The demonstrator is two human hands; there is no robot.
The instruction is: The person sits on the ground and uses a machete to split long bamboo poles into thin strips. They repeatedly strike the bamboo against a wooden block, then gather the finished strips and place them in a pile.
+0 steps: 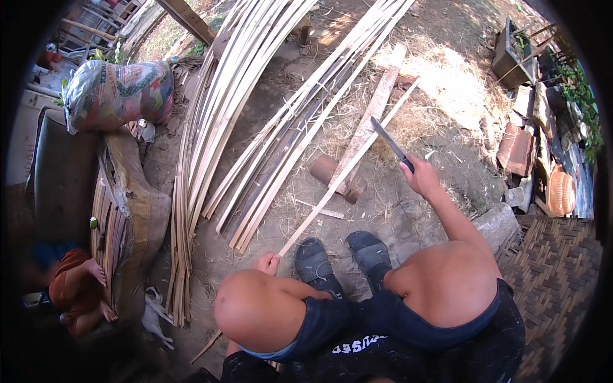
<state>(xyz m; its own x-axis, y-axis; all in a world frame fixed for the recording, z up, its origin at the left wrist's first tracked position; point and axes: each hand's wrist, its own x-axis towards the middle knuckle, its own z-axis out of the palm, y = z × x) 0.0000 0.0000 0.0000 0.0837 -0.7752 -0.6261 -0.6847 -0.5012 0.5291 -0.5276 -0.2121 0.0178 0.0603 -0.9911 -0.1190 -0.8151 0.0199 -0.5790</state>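
Note:
My left hand (267,263), beside my left knee, is closed round the near end of a long, pale bamboo strip (319,207). The strip slopes away to the upper right, passing over a short wooden log (325,170) and along a flat wooden plank (381,96). In my right hand (421,177) is the dark handle of a long-bladed knife (391,142). Its blade points up and to the left, with the tip at or just above the strip and plank; contact cannot be made out.
Bundles of long bamboo strips (220,115) lie to the left. Shavings (440,83) cover the ground beyond the plank. A stuffed sack (121,96) stands at far left, above another person's bare legs (80,281) and a cat (153,316). Woven matting (549,287) lies at right.

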